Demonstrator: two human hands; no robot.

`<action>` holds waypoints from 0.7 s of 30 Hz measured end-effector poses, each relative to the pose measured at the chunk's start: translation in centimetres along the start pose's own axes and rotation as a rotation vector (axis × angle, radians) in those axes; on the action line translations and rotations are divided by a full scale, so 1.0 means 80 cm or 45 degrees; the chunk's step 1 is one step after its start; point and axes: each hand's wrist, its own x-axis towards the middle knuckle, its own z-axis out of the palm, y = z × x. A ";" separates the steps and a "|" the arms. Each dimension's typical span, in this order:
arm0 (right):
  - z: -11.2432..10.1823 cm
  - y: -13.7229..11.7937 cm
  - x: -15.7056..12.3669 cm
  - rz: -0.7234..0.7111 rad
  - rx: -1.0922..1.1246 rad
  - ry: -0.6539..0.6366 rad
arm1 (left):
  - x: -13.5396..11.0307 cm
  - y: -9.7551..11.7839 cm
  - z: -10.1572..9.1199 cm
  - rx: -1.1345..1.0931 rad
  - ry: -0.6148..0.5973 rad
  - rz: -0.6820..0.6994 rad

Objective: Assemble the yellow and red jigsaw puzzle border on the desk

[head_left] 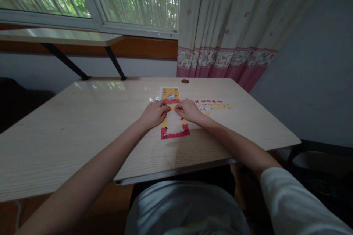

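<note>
A jigsaw puzzle border (175, 135) lies on the table, red along its near edge and yellow higher up, with bare wood inside it. At its far end my left hand (156, 113) rests on the left corner, fingers curled and closed; what is under them is hidden. Across from it, my right hand (190, 110) pinches at the top edge, apparently on a puzzle piece too small to see clearly. Just beyond both hands is a yellow and red picture card (170, 94) with a white animal. Loose puzzle pieces (217, 106) lie in rows right of my right hand.
The pale wooden table (91, 128) has a round cable hole (185, 81) near its back edge. A raised shelf (60, 37) on black supports stands at back left. Behind are a window and a long curtain (220, 18). A dark chair (322, 165) is at the right.
</note>
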 end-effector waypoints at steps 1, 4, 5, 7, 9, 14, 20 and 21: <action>0.001 0.001 0.000 0.007 0.015 -0.001 | 0.000 0.000 0.000 -0.001 0.000 0.001; 0.003 0.005 0.002 0.020 0.055 0.008 | 0.001 -0.001 0.002 -0.005 -0.003 0.001; 0.003 0.007 0.002 0.022 0.063 0.011 | 0.001 -0.001 0.003 -0.006 -0.003 0.000; 0.003 0.007 0.002 0.020 0.071 0.009 | 0.001 -0.001 0.003 -0.007 -0.001 0.001; 0.001 0.007 0.001 0.012 0.058 0.003 | 0.001 -0.001 0.002 -0.010 0.001 0.004; -0.003 0.003 -0.004 -0.025 -0.023 0.010 | 0.000 0.001 -0.002 -0.028 0.008 0.018; -0.002 0.006 -0.004 -0.035 -0.014 -0.014 | 0.001 0.002 0.002 -0.094 0.006 -0.012; -0.002 0.005 -0.004 -0.030 -0.003 -0.027 | 0.001 0.002 0.003 -0.107 0.010 -0.012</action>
